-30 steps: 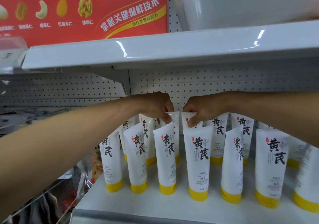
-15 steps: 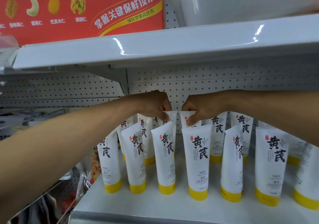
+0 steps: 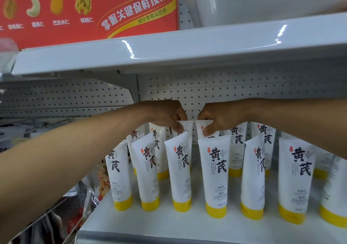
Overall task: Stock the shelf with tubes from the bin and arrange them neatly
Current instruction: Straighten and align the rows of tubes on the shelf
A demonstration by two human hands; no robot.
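Several white tubes with yellow caps stand cap-down in two rows on the white shelf (image 3: 169, 226). My left hand (image 3: 169, 115) pinches the top edge of a back-row tube (image 3: 186, 126). My right hand (image 3: 216, 118) pinches the top of the neighbouring back-row tube (image 3: 200, 128). Both held tubes stand upright behind the front-row tubes (image 3: 216, 172), which hide their lower parts. The bin is out of view.
An upper shelf (image 3: 187, 48) hangs close above my hands, carrying a red nut box (image 3: 90, 8). A pegboard back wall (image 3: 225, 93) is right behind the tubes. Left of the shelf edge hang snack packets (image 3: 101, 183) on a lower rack.
Both hands stay pinching the tops of the two back-row tubes; the tubes have barely shifted. The view has moved slightly.
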